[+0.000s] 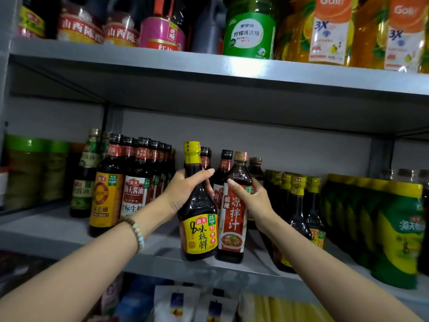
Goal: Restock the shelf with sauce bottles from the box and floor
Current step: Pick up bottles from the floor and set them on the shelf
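I see my left hand (pixel 183 191) gripping the yellow-label bottle (pixel 200 235) and my right hand (pixel 253 198) gripping the red-label bottle (pixel 233 226), at the front of the shelf (pixel 58 228).

Both bare forearms reach forward and upward. The left hand (pixel 185 192), its wrist wearing a bead bracelet (pixel 135 232), grips the yellow-capped sauce bottle (pixel 199 233); the right hand (pixel 251 196) grips the red-labelled sauce bottle (pixel 232 228).

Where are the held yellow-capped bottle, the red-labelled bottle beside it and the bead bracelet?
yellow-capped bottle (pixel 200 235), head view, on its yellow front label.
red-labelled bottle (pixel 233 225), head view, on its red label.
bead bracelet (pixel 137 233), head view, on the beads over the wrist.
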`<state>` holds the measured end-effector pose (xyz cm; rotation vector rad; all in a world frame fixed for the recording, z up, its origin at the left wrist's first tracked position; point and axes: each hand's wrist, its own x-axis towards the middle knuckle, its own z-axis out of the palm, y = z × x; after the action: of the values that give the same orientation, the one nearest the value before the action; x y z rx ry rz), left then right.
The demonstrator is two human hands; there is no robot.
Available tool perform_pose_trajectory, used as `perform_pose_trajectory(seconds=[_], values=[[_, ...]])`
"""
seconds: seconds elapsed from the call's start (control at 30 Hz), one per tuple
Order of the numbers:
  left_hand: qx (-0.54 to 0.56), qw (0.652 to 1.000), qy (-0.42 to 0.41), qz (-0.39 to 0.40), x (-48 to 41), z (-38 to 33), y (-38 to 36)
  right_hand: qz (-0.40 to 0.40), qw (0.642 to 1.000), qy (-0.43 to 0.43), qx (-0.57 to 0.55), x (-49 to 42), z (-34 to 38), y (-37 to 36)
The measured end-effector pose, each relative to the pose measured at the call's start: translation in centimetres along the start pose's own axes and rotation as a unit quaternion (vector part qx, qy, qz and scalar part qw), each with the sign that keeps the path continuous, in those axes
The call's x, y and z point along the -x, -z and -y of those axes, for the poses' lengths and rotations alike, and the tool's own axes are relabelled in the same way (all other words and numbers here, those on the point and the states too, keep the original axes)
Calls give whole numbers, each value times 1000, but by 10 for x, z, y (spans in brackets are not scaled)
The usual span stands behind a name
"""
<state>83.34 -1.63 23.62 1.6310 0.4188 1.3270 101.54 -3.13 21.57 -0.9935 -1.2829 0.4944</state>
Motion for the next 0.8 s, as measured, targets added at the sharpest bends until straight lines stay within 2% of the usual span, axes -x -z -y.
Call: perform_pose_trajectory(seconds=[0.17,0.23,0.3,0.37,0.47,0.57,0.67,0.8], values=[[2,1000,-8,5,-1,-1,3,42,996,-49,59,4,6,3],[5,1000,-17,3,1,-5,2,-14,998,2,67,11,13,9],[11,1000,-26,2,3,-9,-2,-62,992,98,48,30,24,17],[30,999,-31,4,6,-11,-11,-14,991,124,49,55,36,27],[67,997,-36,23,8,-13,-39,121,985,44,114,81,45,41],[70,995,-41,62,6,-17,-79,174,975,-27,138,93,55,56],[50,992,-46,108,3,-23,-120,162,977,-42,130,104,67,76],[24,985,-33,168,3,-29,-164,89,990,-20,111,118,70,111]])
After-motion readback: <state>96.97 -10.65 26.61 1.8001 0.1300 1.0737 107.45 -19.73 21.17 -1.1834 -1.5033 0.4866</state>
